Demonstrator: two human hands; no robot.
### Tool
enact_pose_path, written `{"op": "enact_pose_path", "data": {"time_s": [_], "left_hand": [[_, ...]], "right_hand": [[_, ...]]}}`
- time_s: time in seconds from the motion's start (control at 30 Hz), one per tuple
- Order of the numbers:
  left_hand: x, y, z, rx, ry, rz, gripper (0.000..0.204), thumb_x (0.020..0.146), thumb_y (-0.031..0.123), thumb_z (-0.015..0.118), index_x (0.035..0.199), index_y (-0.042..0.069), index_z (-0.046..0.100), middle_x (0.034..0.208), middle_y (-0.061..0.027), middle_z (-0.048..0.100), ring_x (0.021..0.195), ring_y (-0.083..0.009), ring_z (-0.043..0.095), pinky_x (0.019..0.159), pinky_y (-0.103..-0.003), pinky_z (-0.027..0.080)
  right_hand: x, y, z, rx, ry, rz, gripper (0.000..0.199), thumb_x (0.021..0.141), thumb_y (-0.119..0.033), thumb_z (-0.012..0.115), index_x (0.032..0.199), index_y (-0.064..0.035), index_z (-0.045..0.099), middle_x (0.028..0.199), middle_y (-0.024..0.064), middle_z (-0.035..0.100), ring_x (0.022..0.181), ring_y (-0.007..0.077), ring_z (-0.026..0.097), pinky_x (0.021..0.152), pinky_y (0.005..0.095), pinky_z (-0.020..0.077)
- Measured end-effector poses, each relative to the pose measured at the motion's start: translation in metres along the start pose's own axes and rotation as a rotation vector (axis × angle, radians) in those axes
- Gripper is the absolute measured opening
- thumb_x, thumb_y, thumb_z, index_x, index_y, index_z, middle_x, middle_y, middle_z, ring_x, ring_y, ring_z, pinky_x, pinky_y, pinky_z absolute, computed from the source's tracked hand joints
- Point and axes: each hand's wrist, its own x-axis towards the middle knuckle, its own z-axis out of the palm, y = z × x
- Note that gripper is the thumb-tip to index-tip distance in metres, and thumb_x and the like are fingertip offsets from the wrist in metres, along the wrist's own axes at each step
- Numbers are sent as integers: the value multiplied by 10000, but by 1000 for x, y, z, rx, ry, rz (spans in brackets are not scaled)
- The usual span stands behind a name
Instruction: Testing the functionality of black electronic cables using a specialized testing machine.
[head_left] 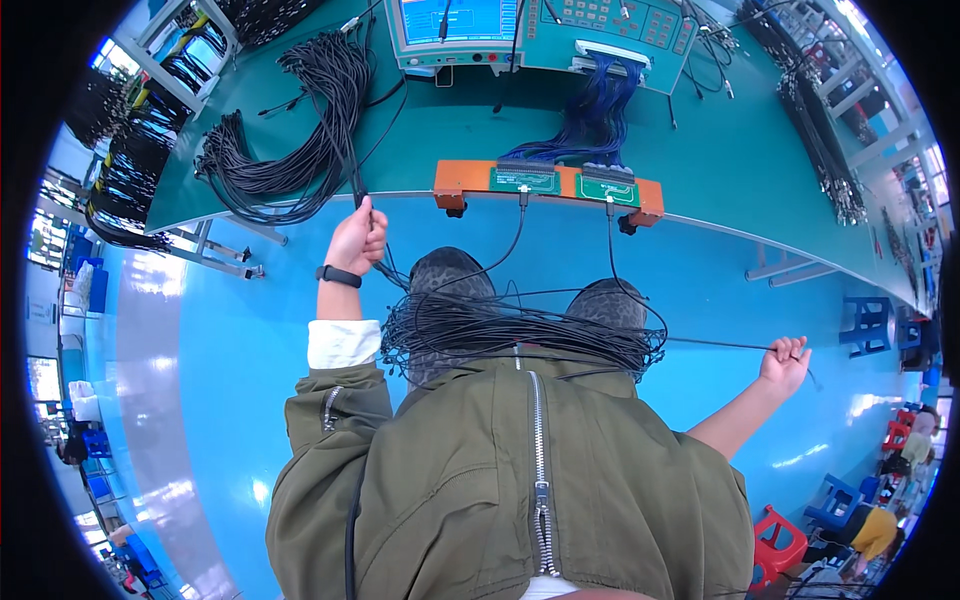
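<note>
Left hand (357, 240) was clenched on a black cable (340, 150) rising to the bench (700, 170); right hand (785, 365), flung wide, pinched a cable end (720, 345) stretched from the lap.

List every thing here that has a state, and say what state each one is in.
left hand: closed on a black cable at the table edge
right hand: closed on a black cable, arm stretched out to the side
cable bundle on lap: loosely coiled
cable bundle on table: lying spread out
orange test fixture: two cables plugged in
tester screen: lit
</note>
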Motion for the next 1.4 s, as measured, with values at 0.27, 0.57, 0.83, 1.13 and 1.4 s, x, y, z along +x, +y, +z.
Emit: {"op": "enact_pose_path", "data": {"time_s": [0.27,0.57,0.83,1.13,1.4], "left_hand": [[-14,15,-13,418,-42,57,403,974,327,368,764,42,560,435,51,327,363,-53,194,331,-209,159],[-48,9,-30,129,-169,170,260,975,220,353,1081,91,552,464,62,306,395,-47,206,370,-197,163],[-79,1,-95,-429,154,514,323,995,287,349,1198,84,495,566,62,366,452,-32,264,387,-185,210],[-48,-34,38,512,129,484,171,908,194,480,1003,77,560,623,35,439,494,-54,345,413,-188,246],[7,-64,164,403,7,182,317,972,292,379,872,29,524,909,-103,621,890,-197,592,785,-311,478]], "right_hand": [[3,5,-18,-124,91,-44,244,985,-232,337,907,-75,507,573,-27,357,431,82,265,362,221,224],[10,-60,-72,-209,50,-124,166,963,-186,386,960,-91,522,592,-32,377,437,64,288,359,203,238],[-7,-31,-54,-434,70,-122,130,943,-145,429,1007,-105,535,610,-37,394,442,48,308,357,187,250],[-41,179,68,-671,-628,451,113,899,-154,487,931,-69,554,656,-11,496,538,61,449,488,201,403],[-70,277,140,-631,-588,776,291,957,-299,417,772,-84,485,681,32,515,494,49,405,421,178,335]]}}
